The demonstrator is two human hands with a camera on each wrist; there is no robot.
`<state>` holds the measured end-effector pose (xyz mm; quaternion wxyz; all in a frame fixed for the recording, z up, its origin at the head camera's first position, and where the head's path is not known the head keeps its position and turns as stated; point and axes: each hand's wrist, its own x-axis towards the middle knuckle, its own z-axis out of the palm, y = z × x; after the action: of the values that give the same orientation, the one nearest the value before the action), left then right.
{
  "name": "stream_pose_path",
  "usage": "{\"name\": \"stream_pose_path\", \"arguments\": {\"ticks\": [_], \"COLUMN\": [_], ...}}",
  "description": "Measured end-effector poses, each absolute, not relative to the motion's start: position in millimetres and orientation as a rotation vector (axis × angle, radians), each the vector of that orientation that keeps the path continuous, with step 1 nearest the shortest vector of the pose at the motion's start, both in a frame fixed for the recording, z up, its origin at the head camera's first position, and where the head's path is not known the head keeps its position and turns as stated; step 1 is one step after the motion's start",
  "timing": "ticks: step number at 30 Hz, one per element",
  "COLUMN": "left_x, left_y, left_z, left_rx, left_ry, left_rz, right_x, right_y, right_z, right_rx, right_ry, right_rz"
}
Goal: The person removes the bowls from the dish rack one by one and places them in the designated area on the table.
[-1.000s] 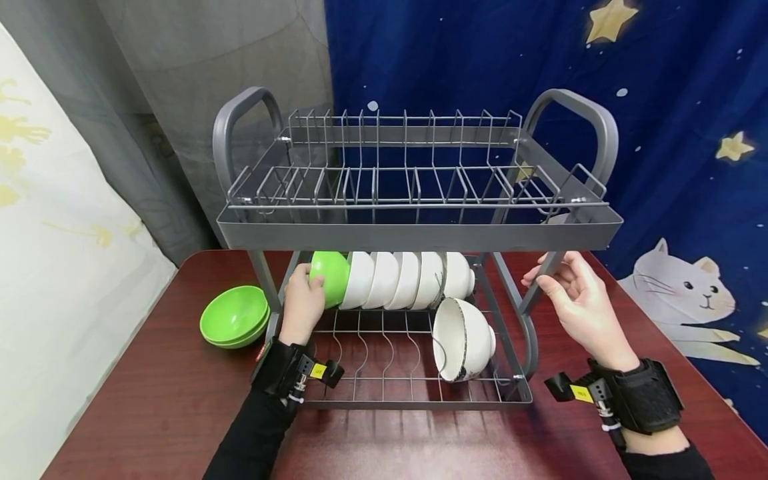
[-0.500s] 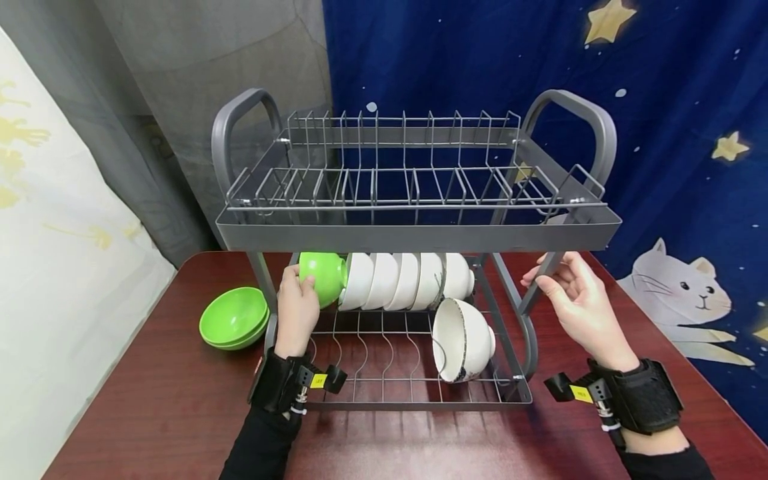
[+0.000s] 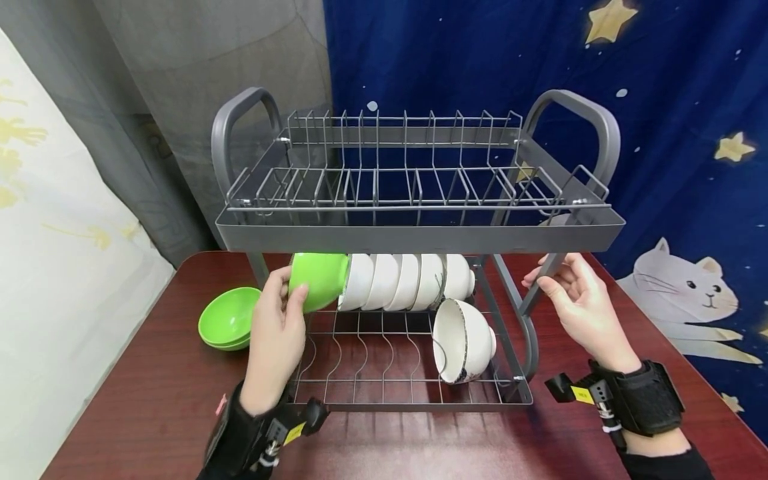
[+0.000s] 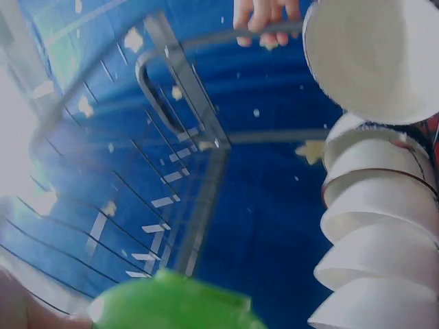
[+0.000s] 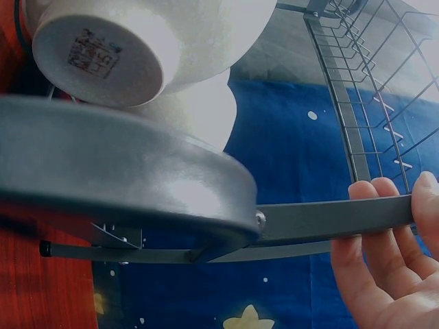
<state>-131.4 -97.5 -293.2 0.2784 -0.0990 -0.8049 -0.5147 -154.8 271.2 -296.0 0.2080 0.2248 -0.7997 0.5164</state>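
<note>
Deep inside the rack (image 3: 420, 238), along the back of its lower tier (image 3: 414, 406), a row of white bowls (image 3: 407, 281) lay on their sides, each set close against the next. Another white bowl (image 3: 480, 340), dark-lined at the rim, lay in front near the right end, its mouth turned left. At the row's left end I had a green bowl (image 3: 318, 281) in the left hand (image 3: 276, 333), tipped sideways with its rim toward the white ones; I could not tell whether it touched the lower tier. That grip was closed on the bowl's outer end, thumb in front and fingers behind, the strapped wrist lying before the rack's front left corner. The right hand (image 3: 579, 300) had thumb and fingers curled loosely about the right upright (image 3: 531, 300), its forearm slanting in from the lower right. Outside the rack, to its left, I saw nested green bowls (image 3: 228, 317) sitting mouth up on the tabletop (image 3: 156, 400).
</note>
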Motion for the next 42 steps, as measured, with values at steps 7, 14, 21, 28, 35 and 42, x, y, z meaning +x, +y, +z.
{"name": "stream_pose_path", "arguments": {"ticks": [7,14,21,28,35,42], "left_x": [-96,-75,-65,-77,-126,-154], "left_y": [-113,-139,-180,-219,-253,-263], "left_z": [-299,-309,-310,-321,-355,-379], "left_rx": [-0.721,-1.12,-1.19,-0.818,-0.658,-0.604], "left_ry": [-2.036,-1.853,-1.658,-1.919,-2.258,-2.386], "left_rz": [-1.066,-0.795,-0.821,-0.567,-0.307,-0.262], "right_x": [-155,-154,-154,-155,-154,-156], "right_y": [271,272,273,274,273,272], "right_z": [-295,-293,-293,-293,-296,-297], "right_rx": [0.61,0.562,0.57,0.57,0.563,0.574], "right_ry": [-2.228,-2.247,-2.249,-2.241,-2.261,-2.253], "right_rz": [1.441,1.433,1.438,1.454,1.436,1.42]}}
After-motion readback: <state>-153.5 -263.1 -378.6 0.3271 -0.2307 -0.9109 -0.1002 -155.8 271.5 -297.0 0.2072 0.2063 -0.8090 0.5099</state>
